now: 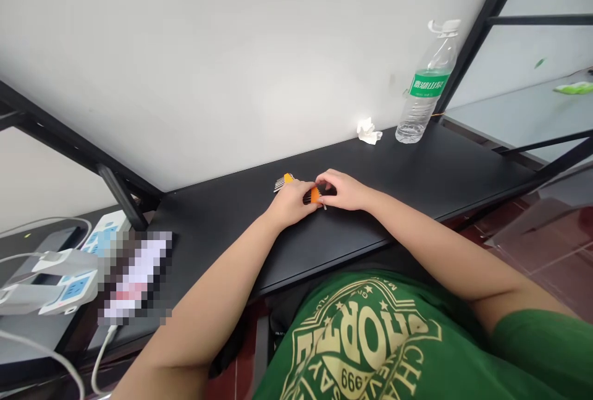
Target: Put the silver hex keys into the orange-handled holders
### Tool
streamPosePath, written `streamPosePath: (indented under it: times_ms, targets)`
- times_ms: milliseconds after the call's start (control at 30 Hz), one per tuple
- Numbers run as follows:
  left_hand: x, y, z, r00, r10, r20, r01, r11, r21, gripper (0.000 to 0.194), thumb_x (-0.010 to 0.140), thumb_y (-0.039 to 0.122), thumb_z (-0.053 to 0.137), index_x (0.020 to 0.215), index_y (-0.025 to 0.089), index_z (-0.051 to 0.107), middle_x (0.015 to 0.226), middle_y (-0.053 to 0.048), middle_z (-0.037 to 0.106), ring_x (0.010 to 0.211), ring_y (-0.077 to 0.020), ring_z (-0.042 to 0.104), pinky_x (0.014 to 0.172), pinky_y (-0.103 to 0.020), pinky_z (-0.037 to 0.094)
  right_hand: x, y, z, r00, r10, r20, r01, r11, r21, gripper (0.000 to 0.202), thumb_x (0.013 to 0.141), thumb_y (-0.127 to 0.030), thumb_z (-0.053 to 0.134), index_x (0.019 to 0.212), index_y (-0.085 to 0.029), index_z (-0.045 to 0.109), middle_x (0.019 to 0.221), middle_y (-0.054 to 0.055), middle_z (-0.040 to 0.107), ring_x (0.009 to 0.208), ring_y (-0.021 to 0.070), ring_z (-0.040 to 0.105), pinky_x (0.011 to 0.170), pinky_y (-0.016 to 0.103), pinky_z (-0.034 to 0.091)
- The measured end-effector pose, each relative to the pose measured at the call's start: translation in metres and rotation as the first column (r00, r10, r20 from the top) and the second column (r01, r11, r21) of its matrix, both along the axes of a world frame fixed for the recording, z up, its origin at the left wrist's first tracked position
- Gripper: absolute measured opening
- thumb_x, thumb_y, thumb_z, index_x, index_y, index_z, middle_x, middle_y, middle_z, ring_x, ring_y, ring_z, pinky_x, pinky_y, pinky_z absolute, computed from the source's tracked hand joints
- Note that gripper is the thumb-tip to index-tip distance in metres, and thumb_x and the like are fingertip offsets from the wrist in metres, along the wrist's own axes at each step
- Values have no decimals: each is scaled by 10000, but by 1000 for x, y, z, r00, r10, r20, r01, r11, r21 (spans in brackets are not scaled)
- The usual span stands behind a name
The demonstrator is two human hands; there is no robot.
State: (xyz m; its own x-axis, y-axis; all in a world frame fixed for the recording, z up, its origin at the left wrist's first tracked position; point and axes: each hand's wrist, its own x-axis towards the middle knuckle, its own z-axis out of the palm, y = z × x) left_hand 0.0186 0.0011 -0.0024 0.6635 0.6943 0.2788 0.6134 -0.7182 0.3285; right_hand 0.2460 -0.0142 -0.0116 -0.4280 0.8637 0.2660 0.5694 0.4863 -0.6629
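Observation:
Over the middle of the black desk, both of my hands close around a hex key set with an orange plastic holder (315, 194). My left hand (291, 204) grips it from the left, thumb and forefinger at the orange part. From the right, my right hand (346, 191) pinches at its edge, where a thin metal end sticks out below the fingers. Beyond my left knuckles shows another yellow-orange part (288, 178) with several thin metal rods pointing left. My left hand hides whether the two orange parts are joined.
A water bottle (425, 94) stands at the back right, beside a crumpled tissue (369, 131). At the left lie a blurred-out phone (136, 276) on a white cable and a power strip (83, 276) with chargers. The black desk (222, 233) meets a pale wall behind.

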Motion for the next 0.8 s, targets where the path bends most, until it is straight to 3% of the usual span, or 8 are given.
streamPosePath:
  times_ms: [233, 300, 400, 500, 600, 733, 800]
  targets:
    - [-5, 1, 6, 999, -32, 17, 31, 999, 42, 280, 873, 334, 689, 1126, 220, 729, 1046, -64, 755, 970, -257, 671, 963, -430, 510, -2, 1, -7, 992, 113, 56, -117, 989, 85, 424, 887, -283, 723, 1304, -234, 668, 1341, 111, 644, 1220, 284, 619, 1064, 472, 503]
    - [-11, 6, 6, 995, 55, 82, -61, 996, 72, 286, 866, 273, 652, 1135, 215, 727, 1107, -70, 757, 1027, -264, 659, 972, -422, 520, -6, 0, -9, 984, 127, 124, -143, 981, 128, 374, 920, -282, 692, 1294, -258, 704, 1388, 102, 644, 1246, 298, 604, 1089, 498, 474]
    - [-24, 18, 3, 952, 281, 122, -294, 950, 108, 321, 870, 247, 610, 1166, 208, 727, 1208, -86, 748, 1151, -303, 624, 1046, -449, 505, -9, 1, -9, 963, 113, 243, -154, 976, 157, 284, 958, -270, 652, 1219, -270, 764, 1400, 84, 664, 1233, 304, 601, 1081, 501, 463]
    - [-34, 32, 0, 881, 473, 17, -473, 880, 36, 505, 883, 335, 628, 1370, 201, 655, 1400, -122, 673, 1323, -373, 541, 1097, -503, 477, -5, 9, -9, 953, 1, 304, -54, 985, 165, 297, 987, -257, 603, 1232, -287, 769, 1409, 71, 675, 1226, 309, 605, 1033, 487, 489]
    - [-37, 41, -1, 838, 531, -127, -539, 842, -36, 646, 862, 445, 677, 1462, 220, 599, 1469, -155, 613, 1377, -416, 499, 1099, -550, 464, 7, 27, -10, 930, -146, 338, 94, 982, 167, 322, 1020, -275, 554, 1271, -313, 753, 1466, 57, 650, 1290, 327, 592, 1033, 516, 494]
    - [-33, 46, 0, 810, 555, -186, -574, 816, -68, 491, 839, 508, 709, 1277, 286, 723, 1405, -130, 639, 1339, -419, 530, 1059, -573, 478, 22, 44, -8, 896, -247, 368, 201, 967, 159, 379, 1009, -303, 601, 1378, -299, 688, 1613, 87, 524, 1473, 367, 450, 1118, 602, 422]
    - [-32, 46, -1, 829, 542, -136, -556, 826, -93, 411, 814, 485, 736, 1172, 282, 751, 1329, -103, 682, 1283, -387, 581, 1036, -533, 504, 20, 43, -7, 910, -294, 293, 234, 946, 225, 367, 988, -293, 620, 1347, -259, 690, 1569, 128, 549, 1459, 372, 450, 1113, 588, 421]
